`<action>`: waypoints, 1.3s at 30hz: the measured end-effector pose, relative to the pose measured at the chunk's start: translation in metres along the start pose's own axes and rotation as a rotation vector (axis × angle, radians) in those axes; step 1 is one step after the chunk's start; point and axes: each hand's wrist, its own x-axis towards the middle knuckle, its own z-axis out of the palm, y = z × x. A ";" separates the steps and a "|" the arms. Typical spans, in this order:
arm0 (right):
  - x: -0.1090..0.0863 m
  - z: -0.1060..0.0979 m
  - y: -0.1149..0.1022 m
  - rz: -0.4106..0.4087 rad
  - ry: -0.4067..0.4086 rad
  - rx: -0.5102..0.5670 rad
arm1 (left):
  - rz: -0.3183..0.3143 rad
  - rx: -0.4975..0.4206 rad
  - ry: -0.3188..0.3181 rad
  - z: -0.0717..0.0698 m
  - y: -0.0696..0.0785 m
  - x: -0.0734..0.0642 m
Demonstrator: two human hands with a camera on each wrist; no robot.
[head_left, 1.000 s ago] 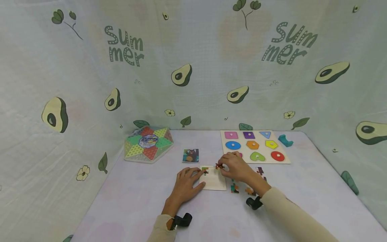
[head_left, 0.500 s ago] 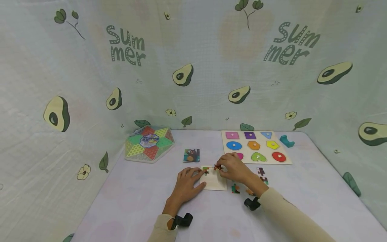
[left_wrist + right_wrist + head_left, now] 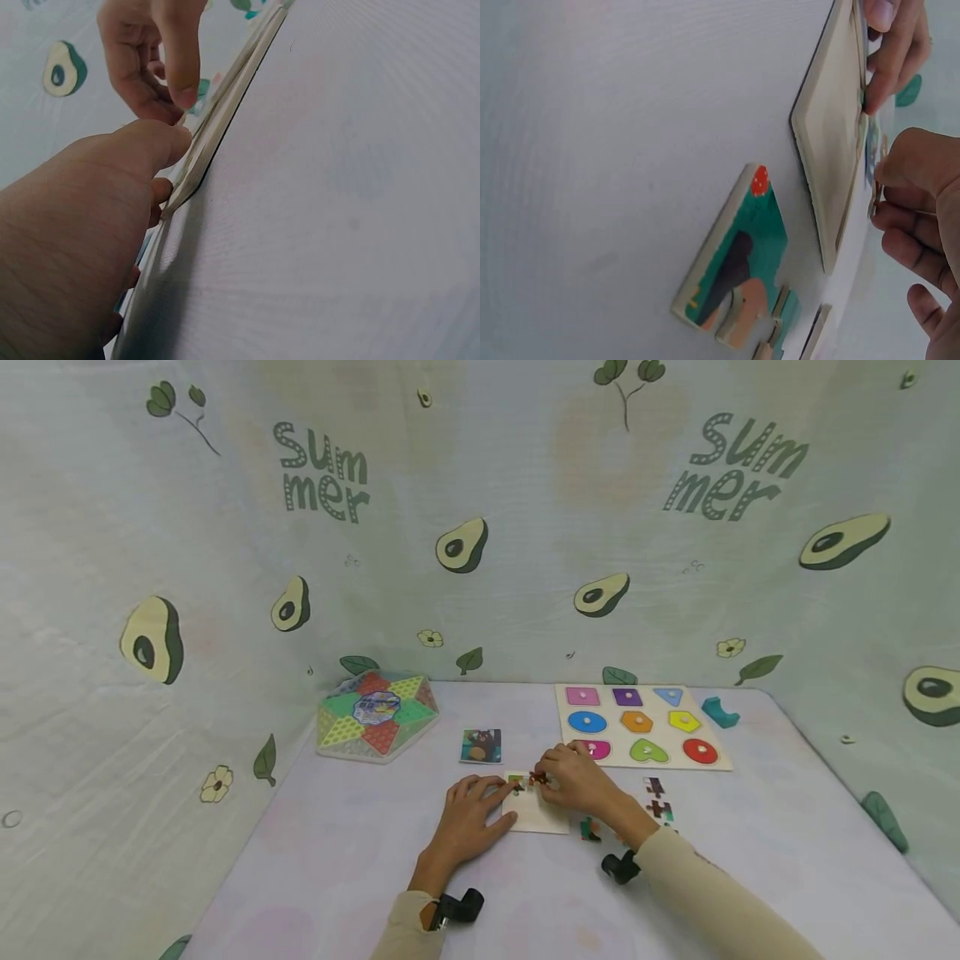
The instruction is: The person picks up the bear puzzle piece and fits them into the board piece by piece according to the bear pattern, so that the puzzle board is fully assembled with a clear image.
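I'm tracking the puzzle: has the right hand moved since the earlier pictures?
Yes, the right hand moved slightly left, judged against the shape board.

We see a multicoloured hexagonal box (image 3: 377,717), a 9-shape knobbed puzzle board (image 3: 617,745) and, just beside it, a teal notched block (image 3: 720,713).

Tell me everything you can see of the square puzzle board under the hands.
The puzzle board is a pale square that looks wooden, with a raised rim around a shallow recess. It lies flat on the table, mostly bare, with a colorful piece in its far left corner. The left hand touches its left side; the right hand holds a second piece near its far edge.
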 end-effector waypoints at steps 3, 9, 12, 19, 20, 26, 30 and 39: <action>0.001 0.003 -0.001 -0.006 -0.007 -0.002 | 0.000 0.010 -0.001 0.001 0.000 0.000; 0.004 0.011 0.000 -0.021 -0.024 -0.043 | 0.001 0.031 0.002 0.003 -0.002 0.000; 0.003 0.013 0.001 -0.008 -0.050 -0.060 | 0.007 0.023 -0.006 0.003 -0.002 0.001; 0.005 0.015 0.000 0.014 -0.070 0.005 | 0.001 0.034 -0.010 0.001 -0.002 0.003; 0.005 0.015 0.000 0.017 -0.074 0.012 | -0.002 0.035 -0.015 0.001 -0.003 0.003; 0.006 0.014 0.000 0.026 -0.104 0.032 | -0.010 0.032 -0.033 0.003 -0.004 0.004; 0.005 0.008 -0.001 0.040 -0.126 0.080 | -0.011 0.012 -0.038 0.003 -0.003 0.008; -0.002 -0.001 0.003 0.106 -0.123 0.134 | -0.078 0.018 -0.019 0.011 0.014 0.021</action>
